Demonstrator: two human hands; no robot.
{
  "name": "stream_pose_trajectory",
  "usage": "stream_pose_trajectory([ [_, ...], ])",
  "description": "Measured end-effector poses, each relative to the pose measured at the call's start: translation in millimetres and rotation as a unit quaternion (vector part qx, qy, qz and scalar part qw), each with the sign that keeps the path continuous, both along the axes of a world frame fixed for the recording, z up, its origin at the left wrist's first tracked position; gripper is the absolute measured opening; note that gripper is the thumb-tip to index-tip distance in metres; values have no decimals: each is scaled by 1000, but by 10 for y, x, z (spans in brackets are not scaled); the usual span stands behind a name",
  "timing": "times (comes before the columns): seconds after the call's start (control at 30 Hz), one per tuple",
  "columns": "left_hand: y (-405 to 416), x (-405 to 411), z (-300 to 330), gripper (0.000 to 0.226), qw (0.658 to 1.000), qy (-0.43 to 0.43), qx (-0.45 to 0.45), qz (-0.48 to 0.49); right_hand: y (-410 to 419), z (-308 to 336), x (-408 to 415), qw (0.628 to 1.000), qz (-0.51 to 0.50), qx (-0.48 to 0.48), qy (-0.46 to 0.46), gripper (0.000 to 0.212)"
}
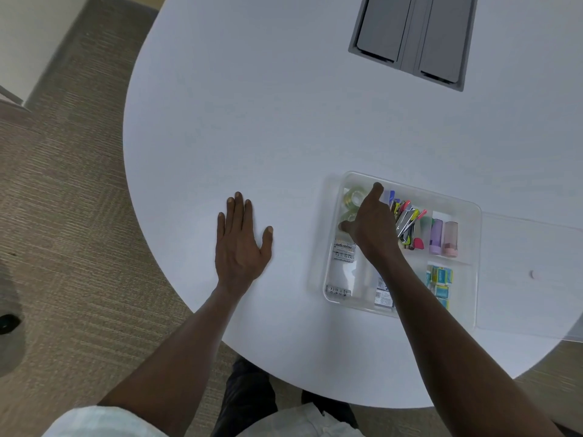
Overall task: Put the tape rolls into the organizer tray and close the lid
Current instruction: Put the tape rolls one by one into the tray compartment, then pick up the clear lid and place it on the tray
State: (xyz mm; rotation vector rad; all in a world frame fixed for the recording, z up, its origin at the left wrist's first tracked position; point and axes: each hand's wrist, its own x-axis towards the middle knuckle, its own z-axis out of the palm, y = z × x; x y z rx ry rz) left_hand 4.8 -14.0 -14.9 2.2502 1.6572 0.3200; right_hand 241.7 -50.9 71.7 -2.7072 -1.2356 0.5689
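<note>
A clear organizer tray (410, 188) sits on the white table at the right. Two clear tape rolls (354, 198) lie flat, side by side, in its far-left compartment. My right hand (373, 225) reaches into that compartment. Its thumb presses the near side of the closer roll and its forefinger stretches past the farther roll, so the hand spans both; the palm hides the other fingers. My left hand (241, 244) lies flat on the table left of the tray, fingers spread, holding nothing. The clear lid (523, 247) lies open on the table, right of the tray.
Other tray compartments hold batteries (344, 249), coloured clips (407, 222), two small pastel tubes (443, 236) and small teal boxes (440, 279). A grey cable hatch (413, 36) is set into the far tabletop. The round table edge curves near me, with carpet beyond it.
</note>
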Motion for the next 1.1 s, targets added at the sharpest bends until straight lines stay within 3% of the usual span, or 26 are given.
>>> stream_pose_trajectory([
  [0.13,1,7,6,69,1000,0,-5,-1,-22,20,2,1000,-9,10,7,101],
  [0.47,-3,0,8,68,1000,10,0,-10,-210,285,-16,994,5,106,3,54],
  [0.7,22,92,140,66,997,21,-69,-14,-538,381,161,986,-10,165,27,38],
  [0.83,25,321,437,68,992,-50,-117,25,-719,476,321,981,0,194,-1,8],
  [0.97,-192,659,687,59,988,-132,-56,58,-952,584,570,973,-18,228,3,7],
  [1.1,-398,1061,944,53,976,-199,-86,-4,-1243,671,895,966,-36,256,-6,6],
])
